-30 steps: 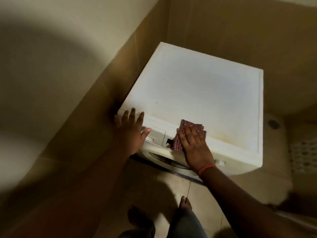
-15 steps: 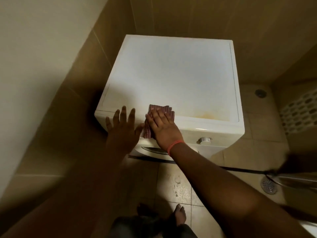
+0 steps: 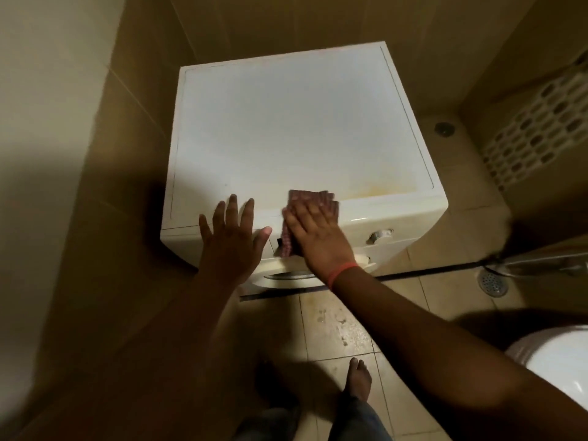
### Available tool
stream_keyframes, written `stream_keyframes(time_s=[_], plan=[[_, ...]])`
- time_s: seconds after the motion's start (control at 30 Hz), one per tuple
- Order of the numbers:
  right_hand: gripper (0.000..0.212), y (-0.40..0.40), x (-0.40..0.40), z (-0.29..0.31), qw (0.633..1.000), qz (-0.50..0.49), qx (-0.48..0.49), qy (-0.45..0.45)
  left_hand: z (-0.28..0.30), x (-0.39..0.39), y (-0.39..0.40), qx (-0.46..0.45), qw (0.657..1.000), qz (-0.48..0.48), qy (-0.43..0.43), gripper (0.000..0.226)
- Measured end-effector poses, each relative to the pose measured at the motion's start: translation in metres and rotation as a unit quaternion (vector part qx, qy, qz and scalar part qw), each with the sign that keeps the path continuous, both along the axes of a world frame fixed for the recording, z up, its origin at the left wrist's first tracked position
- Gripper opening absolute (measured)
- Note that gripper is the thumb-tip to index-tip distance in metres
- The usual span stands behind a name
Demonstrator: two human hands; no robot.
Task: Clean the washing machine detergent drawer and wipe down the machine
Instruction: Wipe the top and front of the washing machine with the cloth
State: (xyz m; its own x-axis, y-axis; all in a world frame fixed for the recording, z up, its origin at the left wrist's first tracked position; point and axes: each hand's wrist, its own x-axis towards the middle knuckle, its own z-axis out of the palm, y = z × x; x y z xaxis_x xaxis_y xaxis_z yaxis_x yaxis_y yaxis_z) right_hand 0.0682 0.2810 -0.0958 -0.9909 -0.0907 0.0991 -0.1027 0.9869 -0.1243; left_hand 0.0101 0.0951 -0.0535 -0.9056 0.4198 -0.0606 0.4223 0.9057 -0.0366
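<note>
Flat, straight fingers of the right hand (image 3: 318, 237) press a checked cloth (image 3: 310, 202) over the front top edge of the white washing machine (image 3: 286, 122). The left hand (image 3: 230, 246) is spread open, bracing against the front panel beside it. Wiping well probably means even pressure and overlapping strokes towards the yellow stain (image 3: 378, 189) just right of the cloth.

Tiled floor (image 3: 334, 326), beige, pale stains on the tile just in front of the machine. Two floor drains: small round one (image 3: 444, 128) far right beside the machine, bigger metal grate (image 3: 493, 283) near right. Metal pipe (image 3: 537, 261) runs in from the right edge, ending above the grate. Perforated white basket (image 3: 537, 128) against the right wall. White toilet (image 3: 560, 364) partly in frame, lower right. Tan wall tiles (image 3: 280, 23) behind; left wall (image 3: 47, 90) cream above, tan below.
</note>
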Motion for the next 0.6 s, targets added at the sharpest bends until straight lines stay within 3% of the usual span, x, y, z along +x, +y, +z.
stream_keyframes(time_s=[0.1, 0.2, 0.27, 0.33, 0.47, 0.6], plan=[[0.063, -0.051, -0.017, -0.002, 1.0, 0.006, -0.021, -0.011, -0.004, -0.015, -0.008, -0.014, 0.999, -0.036, 0.013, 0.07], [0.065, -0.048, -0.014, -0.006, 1.0, 0.006, -0.001, 0.0, -0.01, -0.035, -0.017, -0.015, 0.998, -0.066, 0.011, 0.071], [0.071, -0.027, -0.001, -0.011, 0.998, -0.054, 0.005, 0.026, -0.013, -0.044, -0.021, -0.004, 0.997, -0.075, 0.009, 0.072], [0.078, -0.01, 0.021, -0.013, 0.983, -0.177, -0.037, 0.036, -0.015, -0.05, -0.024, 0.008, 0.997, -0.079, 0.006, 0.072], [0.092, -0.035, 0.019, -0.016, 0.87, -0.415, -0.254, 0.071, -0.019, -0.052, -0.027, 0.023, 0.996, -0.085, -0.003, 0.073], [0.093, -0.11, -0.008, -0.007, 0.719, -0.471, -0.498, 0.116, -0.02, -0.051, -0.027, 0.033, 0.996, -0.077, -0.008, 0.075]])
